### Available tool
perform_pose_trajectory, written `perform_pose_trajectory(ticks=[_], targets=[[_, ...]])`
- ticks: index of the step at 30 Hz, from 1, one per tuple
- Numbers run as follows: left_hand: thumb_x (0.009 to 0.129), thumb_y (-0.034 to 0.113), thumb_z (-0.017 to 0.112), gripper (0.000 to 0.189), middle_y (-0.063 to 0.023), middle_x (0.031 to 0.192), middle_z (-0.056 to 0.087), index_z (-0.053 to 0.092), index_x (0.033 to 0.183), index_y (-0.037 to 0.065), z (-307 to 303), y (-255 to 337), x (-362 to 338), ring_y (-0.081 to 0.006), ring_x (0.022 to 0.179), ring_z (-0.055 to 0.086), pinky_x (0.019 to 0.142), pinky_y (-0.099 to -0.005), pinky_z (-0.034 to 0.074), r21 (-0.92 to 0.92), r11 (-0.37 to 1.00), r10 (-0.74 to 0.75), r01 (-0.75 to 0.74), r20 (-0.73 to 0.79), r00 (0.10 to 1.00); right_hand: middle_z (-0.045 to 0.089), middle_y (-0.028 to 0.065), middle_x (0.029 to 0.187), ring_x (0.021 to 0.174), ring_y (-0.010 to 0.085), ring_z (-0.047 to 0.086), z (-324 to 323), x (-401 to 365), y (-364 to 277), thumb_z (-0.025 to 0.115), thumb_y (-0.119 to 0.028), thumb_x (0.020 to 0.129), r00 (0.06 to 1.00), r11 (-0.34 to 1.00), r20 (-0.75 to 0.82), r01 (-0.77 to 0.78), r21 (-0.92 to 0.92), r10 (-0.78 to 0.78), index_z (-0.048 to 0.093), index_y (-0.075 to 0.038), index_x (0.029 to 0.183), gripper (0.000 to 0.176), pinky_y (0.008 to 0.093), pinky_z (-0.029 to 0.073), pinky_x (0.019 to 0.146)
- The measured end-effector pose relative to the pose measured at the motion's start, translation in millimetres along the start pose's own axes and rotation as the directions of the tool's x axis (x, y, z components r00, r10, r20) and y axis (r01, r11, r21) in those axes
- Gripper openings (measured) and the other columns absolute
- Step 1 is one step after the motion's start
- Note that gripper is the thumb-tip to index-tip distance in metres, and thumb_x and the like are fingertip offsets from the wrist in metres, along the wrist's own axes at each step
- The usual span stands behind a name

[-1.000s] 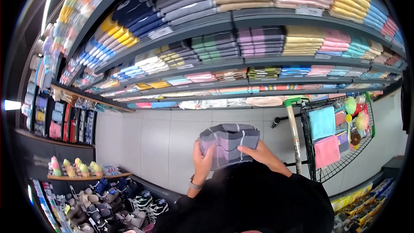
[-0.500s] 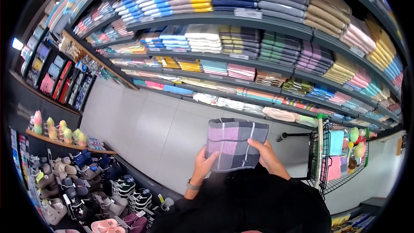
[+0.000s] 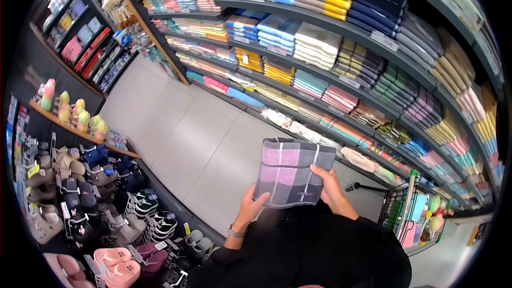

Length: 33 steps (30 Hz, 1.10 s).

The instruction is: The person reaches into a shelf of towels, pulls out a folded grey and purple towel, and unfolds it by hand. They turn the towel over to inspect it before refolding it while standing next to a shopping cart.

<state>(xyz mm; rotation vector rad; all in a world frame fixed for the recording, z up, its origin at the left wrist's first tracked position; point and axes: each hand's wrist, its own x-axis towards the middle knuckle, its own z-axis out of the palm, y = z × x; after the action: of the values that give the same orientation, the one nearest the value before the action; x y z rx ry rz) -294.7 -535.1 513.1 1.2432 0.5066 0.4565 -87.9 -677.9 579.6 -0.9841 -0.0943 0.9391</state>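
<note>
Here I hold a folded purple-and-grey checked towel [image 3: 292,173] upright before my chest, above the tiled floor [image 3: 197,138], with 2 hands. My left hand [image 3: 252,207] pinches its lower left corner, thumb in front. My right hand [image 3: 329,189] clasps the right edge, fingers curled behind, thumb on the front. Shelves of folded towels [image 3: 341,48] run along my right, and a slipper rack [image 3: 80,192] stands on my left.

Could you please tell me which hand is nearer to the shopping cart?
Right. The right hand holds the plaid towel on the side toward the shopping cart; the left hand holds the towel's far side.
</note>
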Motion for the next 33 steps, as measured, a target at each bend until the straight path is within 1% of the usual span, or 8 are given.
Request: perform_pose_trajectory(ticks=[6,13,16,25,27,29,31,33], targets=[[0.093,0.010,0.067,0.044,-0.0073,0.121,0.060,0.051,0.132,-0.003,-46,7,19,-0.0146,0.111,0.056,0.096,-0.0296,0.044,0.108,0.993,-0.037,0.050,-0.123,0.992,0.066,0.0155,0.115,0.106,0.0243,0.064,27,56,14,0.068,-0.012,0.087,0.982,0.991,0.134,-0.134,-0.006,0.134,0.056,0.006,0.124,0.043,0.0375,0.051,0.093],[0.090,0.012,0.070,0.046,-0.0085,0.124,0.061,0.052,0.131,-0.003,-71,52,94,-0.0164,0.113,0.057,0.099,-0.0318,0.044,0.022,0.995,0.104,-0.102,-0.097,0.990,0.063,0.0154,0.120,0.110,0.0237,0.062,42,130,15,0.070,-0.013,0.087,0.917,0.964,0.309,-0.214,-0.157,0.254,0.052,0.005,0.129,0.050,0.0358,0.049,0.095],[0.089,0.010,0.070,0.043,-0.0072,0.118,0.063,0.054,0.127,-0.002,-71,71,141,-0.0158,0.107,0.060,0.094,-0.0311,0.047,0.027,0.999,0.051,-0.047,-0.178,0.983,0.060,0.0137,0.125,0.117,0.0218,0.056,60,166,-3,0.072,-0.021,0.088,0.901,0.919,0.376,-0.058,-0.391,0.217,0.049,0.005,0.134,0.057,0.0335,0.043,0.100],[0.084,0.009,0.074,0.055,-0.0107,0.120,0.063,0.050,0.133,-0.001,-64,117,272,-0.0195,0.106,0.061,0.094,-0.0321,0.048,0.305,0.945,0.200,-0.117,-0.260,0.945,0.064,0.0084,0.116,0.105,0.0146,0.059,81,287,-46,0.072,-0.017,0.089,0.937,0.894,0.350,0.165,-0.416,-0.010,0.057,0.002,0.126,0.044,0.0300,0.047,0.092],[0.080,0.011,0.078,0.071,-0.0144,0.124,0.061,0.044,0.140,-0.001,-70,143,285,-0.0245,0.110,0.060,0.097,-0.0344,0.046,0.663,0.684,0.453,-0.304,-0.059,0.890,0.065,0.0068,0.112,0.101,0.0129,0.060,84,309,-54,0.071,-0.015,0.090,0.938,0.902,0.347,0.127,-0.412,0.026,0.059,0.002,0.122,0.038,0.0283,0.048,0.088],[0.077,0.013,0.080,0.075,-0.0164,0.124,0.061,0.045,0.142,0.000,-82,158,290,-0.0288,0.112,0.061,0.100,-0.0360,0.045,0.539,0.804,0.339,-0.249,-0.073,0.938,0.067,0.0051,0.107,0.097,0.0113,0.060,87,323,-57,0.070,-0.014,0.091,0.935,0.907,0.347,0.082,-0.413,0.073,0.062,0.002,0.118,0.032,0.0267,0.049,0.085],[0.076,0.014,0.080,0.070,-0.0160,0.122,0.063,0.051,0.138,0.003,-79,204,303,-0.0307,0.109,0.062,0.097,-0.0361,0.047,0.623,0.674,0.288,-0.397,0.272,0.918,0.068,0.0028,0.101,0.092,0.0095,0.061,96,338,-63,0.069,-0.012,0.092,0.928,0.908,0.369,0.103,-0.405,0.059,0.065,0.003,0.112,0.025,0.0249,0.049,0.081],[0.075,0.016,0.081,0.059,-0.0149,0.111,0.064,0.059,0.129,0.006,-84,224,315,-0.0319,0.097,0.064,0.085,-0.0353,0.051,0.621,0.666,0.288,-0.414,0.299,0.910,0.068,0.0035,0.102,0.093,0.0099,0.061,106,351,-69,0.069,-0.011,0.092,0.916,0.929,0.400,0.112,-0.353,0.042,0.066,0.003,0.111,0.024,0.0253,0.049,0.081]])
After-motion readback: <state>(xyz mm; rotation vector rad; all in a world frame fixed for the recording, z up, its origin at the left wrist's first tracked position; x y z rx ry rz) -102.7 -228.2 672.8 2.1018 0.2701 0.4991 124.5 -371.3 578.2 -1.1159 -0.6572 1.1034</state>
